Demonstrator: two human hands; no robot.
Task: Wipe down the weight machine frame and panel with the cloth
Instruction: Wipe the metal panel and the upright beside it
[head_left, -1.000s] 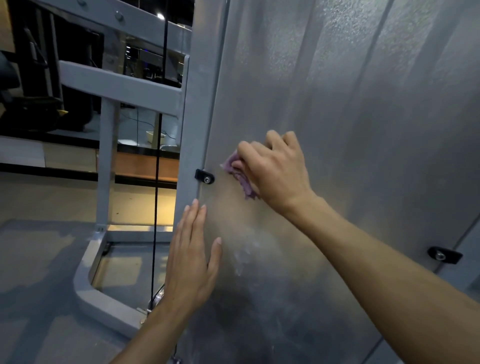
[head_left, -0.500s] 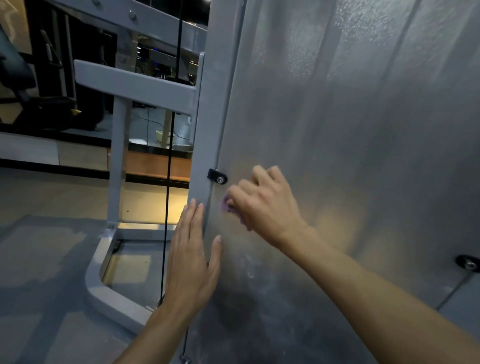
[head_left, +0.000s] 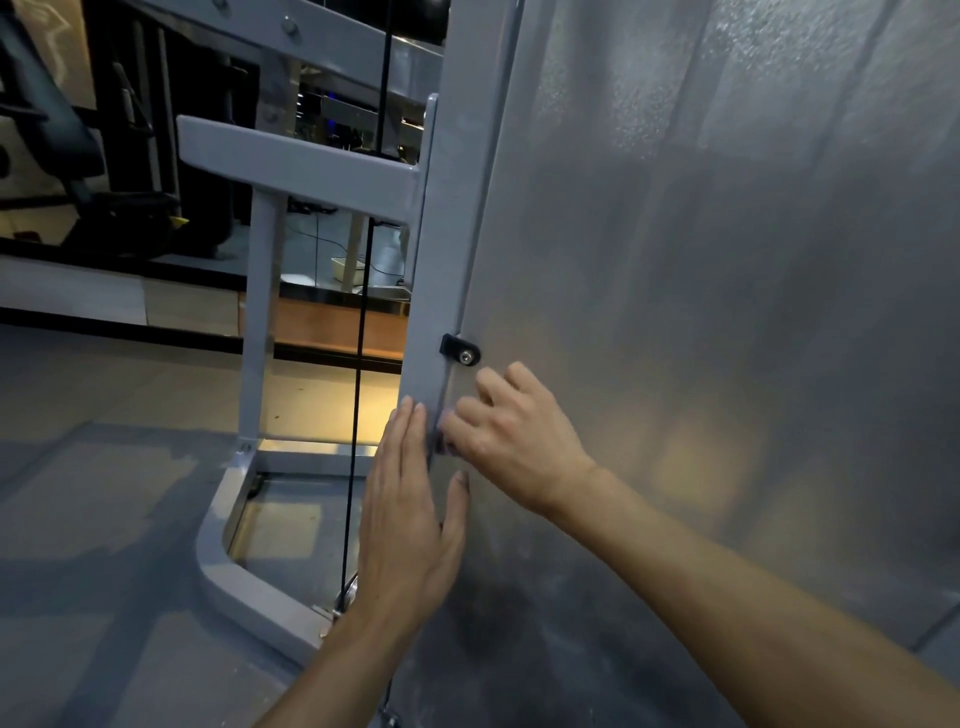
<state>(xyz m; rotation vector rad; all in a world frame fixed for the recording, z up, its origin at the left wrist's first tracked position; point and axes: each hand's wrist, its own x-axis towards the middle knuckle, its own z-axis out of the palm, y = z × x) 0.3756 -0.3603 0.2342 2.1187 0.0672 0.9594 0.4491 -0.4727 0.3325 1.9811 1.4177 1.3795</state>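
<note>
The cloth (head_left: 442, 441) is almost wholly hidden: only a small purple fold shows at the fingertips of the right hand (head_left: 514, 441), pressed against the left margin of the panel (head_left: 727, 312), just below the black bracket (head_left: 460, 351) and its screw. The right grip is curled over the cloth, bunching it against the metal. The left hand (head_left: 410, 525) lies flat and released, fingers extended, with the palm spread across the seam where the frame (head_left: 436, 291) upright meets the panel; nothing is held by it.

The cloth is judged to be light, soft and easily crumpled. It would best be gathered under the palm and fingers so that a broad pad meets the metal; a loose edge could catch on the bracket. The panel appears to be thin sheet metal with a brushed, slightly ribbed finish. It is likely stiff at the framed edge and liable to flex or drum toward its middle, so steady pressure is suited better than hard scrubbing. Pale smears and dust are visible on its lower part. The painted frame looks rigid and smooth, and can be taken hold of for bracing. A thin black cable (head_left: 363, 332) runs vertically just left of the upright and should be avoided.

No brand, label or legible writing can be made out on the panel or frame; the dim background may hold markings, but none can be read.
</note>
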